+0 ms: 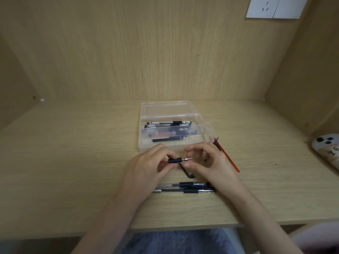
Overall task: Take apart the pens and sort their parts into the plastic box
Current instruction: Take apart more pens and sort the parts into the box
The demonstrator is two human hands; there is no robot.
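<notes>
The red pen (175, 160) was held level above the desk (73, 162), just in front of the box (145, 143), tip pointing right. The left hand (146, 165) gripped it round the black sleeve. The right hand (211, 162) was curled about the metal tip, thumb below and forefinger above; whether it had actually pinched the tip could not be determined. In my judgement the step in hand was removal of the tip section, with cap already off. The next move would call for a firm pinch on the cone and a twist against the left hand's hold, then drawing out the refill. The box stood open, lid (165, 108) laid back; its rear section held pens or barrels, and the front held black refills (170, 139). The contents of the middle section were blurred. Two black pens (185, 187) lay beneath the wrists, near the desk's front edge, and could be knocked off by a careless forearm. A black part (187, 172) lay under the hands, and a red part (227, 156) just right of the box. Bare desk extended well to the left and right. A phone (328, 147) lay at the far right, well apart.
</notes>
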